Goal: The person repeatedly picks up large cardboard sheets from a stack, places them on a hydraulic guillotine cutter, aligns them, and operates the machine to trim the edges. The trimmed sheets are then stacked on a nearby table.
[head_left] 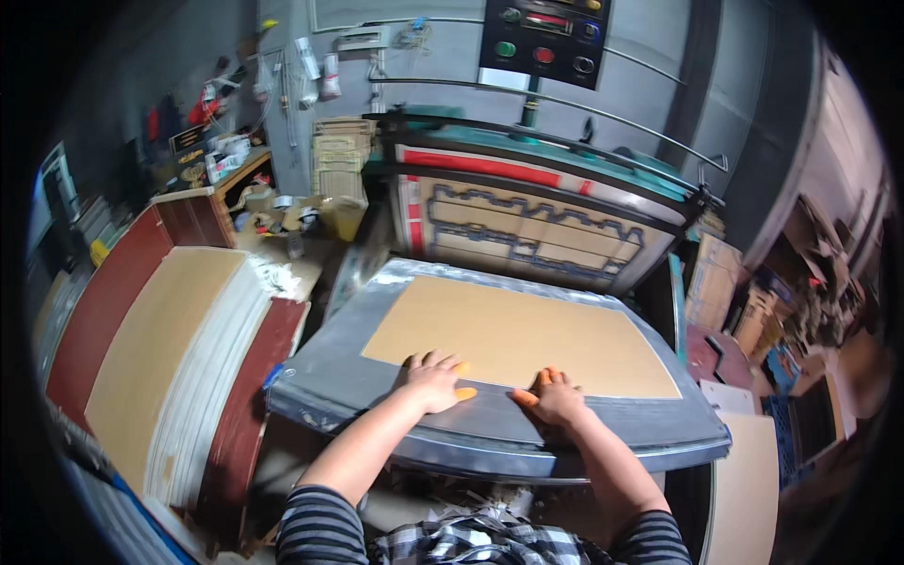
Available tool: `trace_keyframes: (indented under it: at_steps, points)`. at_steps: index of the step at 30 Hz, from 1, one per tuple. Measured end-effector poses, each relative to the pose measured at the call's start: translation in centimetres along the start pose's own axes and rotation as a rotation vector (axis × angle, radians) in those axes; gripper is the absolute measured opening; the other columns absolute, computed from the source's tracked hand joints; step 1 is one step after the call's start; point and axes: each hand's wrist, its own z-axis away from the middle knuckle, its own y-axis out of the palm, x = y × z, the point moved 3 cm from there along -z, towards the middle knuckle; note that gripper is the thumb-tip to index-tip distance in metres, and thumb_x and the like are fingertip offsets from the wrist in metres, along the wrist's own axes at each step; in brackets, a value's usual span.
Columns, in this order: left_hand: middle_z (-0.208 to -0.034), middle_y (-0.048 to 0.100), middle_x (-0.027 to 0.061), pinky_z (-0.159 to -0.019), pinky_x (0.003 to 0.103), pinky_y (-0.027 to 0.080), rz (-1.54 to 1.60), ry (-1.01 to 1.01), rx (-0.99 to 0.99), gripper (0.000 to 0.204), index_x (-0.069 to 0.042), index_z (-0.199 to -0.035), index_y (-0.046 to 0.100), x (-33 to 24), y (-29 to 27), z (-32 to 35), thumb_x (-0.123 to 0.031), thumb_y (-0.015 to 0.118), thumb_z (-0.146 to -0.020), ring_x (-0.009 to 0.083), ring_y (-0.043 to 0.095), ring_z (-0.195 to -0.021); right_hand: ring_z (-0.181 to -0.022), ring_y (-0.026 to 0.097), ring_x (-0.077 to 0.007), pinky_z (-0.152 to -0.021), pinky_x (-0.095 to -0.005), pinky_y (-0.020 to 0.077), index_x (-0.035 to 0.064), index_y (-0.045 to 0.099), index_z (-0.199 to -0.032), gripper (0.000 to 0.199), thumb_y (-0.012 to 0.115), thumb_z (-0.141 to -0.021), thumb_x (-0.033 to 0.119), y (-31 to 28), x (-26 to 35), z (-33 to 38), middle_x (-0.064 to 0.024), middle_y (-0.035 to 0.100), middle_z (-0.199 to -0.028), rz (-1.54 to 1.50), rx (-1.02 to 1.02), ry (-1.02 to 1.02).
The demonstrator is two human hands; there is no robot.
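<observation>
A tan cardboard sheet (pixel 508 330) lies flat on the grey metal bed (pixel 395 394) of a die-cutting press. At its near edge, left of the middle, rests my left hand (pixel 435 382), its fingers spread and some tipped with orange finger covers. Farther right along the same edge, my right hand (pixel 557 399) also lies on the sheet, thumb out to the side, with orange covers too. Neither hand grips anything. Behind the bed, the raised platen carries a cutting die (pixel 537 234) with dark, stepped outlines on a tan board.
Left of the press, a stack of cardboard sheets (pixel 160 330) stands between dark red boards (pixel 247 400). A control panel (pixel 546 42) with coloured buttons hangs above the machine. At the lower right is another tan sheet (pixel 744 490), near a dark red table (pixel 711 363) and piled cardboard scraps (pixel 829 273).
</observation>
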Motion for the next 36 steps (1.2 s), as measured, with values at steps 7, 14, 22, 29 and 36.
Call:
trace_keyframes:
  at_steps: [7, 14, 22, 29, 36]
  points:
    - [-0.156, 0.027, 0.0055, -0.116, 0.048, 0.018, 0.065, -0.030, 0.037, 0.071, -0.015, -0.148, 0.035, 0.5, 0.4, 0.9, -0.059, 0.045, -0.093, 0.0325, 0.022, -0.144, -0.137, 0.032, -0.0304, -0.104, -0.0583, 0.0300, 0.0051, 0.034, -0.145, 0.099, 0.031, -0.083, 0.082, 0.0, 0.8, 0.7, -0.0119, 0.036, -0.148, 0.026, 0.005, -0.040]
    - [-0.157, 0.024, 0.0065, -0.117, 0.048, 0.014, 0.074, -0.033, 0.045, 0.071, -0.014, -0.148, 0.034, 0.0, 0.4, 0.6, -0.055, 0.047, -0.093, 0.0327, 0.018, -0.145, -0.137, 0.031, -0.0311, -0.104, -0.0606, 0.0296, 0.0035, 0.033, -0.146, 0.099, 0.030, -0.084, 0.081, 0.0, 0.2, 0.5, -0.0124, 0.033, -0.150, 0.026, 0.022, -0.045]
    - [-0.157, 0.025, 0.0059, -0.116, 0.050, 0.014, 0.044, -0.030, 0.039, 0.075, -0.015, -0.148, 0.035, 0.4, 1.5, 0.2, -0.063, 0.044, -0.091, 0.0347, 0.019, -0.144, -0.137, 0.035, -0.0309, -0.106, -0.0557, 0.0312, 0.0071, 0.036, -0.146, 0.091, 0.031, -0.087, 0.076, -5.3, -0.1, -2.3, -0.0130, 0.033, -0.151, 0.004, -0.137, -0.129]
    - [-0.152, 0.033, 0.0096, -0.113, 0.049, 0.018, 0.030, -0.014, -0.022, 0.081, -0.019, -0.148, 0.036, 1.1, 1.4, 0.3, -0.068, 0.047, -0.085, 0.0333, 0.027, -0.140, -0.133, 0.037, -0.0368, -0.097, -0.0491, 0.0391, 0.0067, 0.031, -0.148, 0.081, 0.068, -0.079, 0.031, -34.1, 3.8, -9.2, -0.0210, 0.032, -0.147, 0.009, -1.202, -0.292]
    - [-0.145, 0.037, 0.0043, -0.112, 0.049, 0.026, 0.013, 0.064, -0.132, 0.070, -0.014, -0.142, 0.040, -0.1, 2.4, -0.5, -0.059, 0.050, -0.089, 0.0326, 0.030, -0.136, -0.139, 0.033, -0.0319, -0.102, -0.0546, 0.0377, 0.0260, 0.033, -0.147, 0.080, 0.067, -0.075, 0.020, -44.6, 4.3, -13.4, -0.0071, 0.023, -0.157, 0.020, -1.168, 0.049]
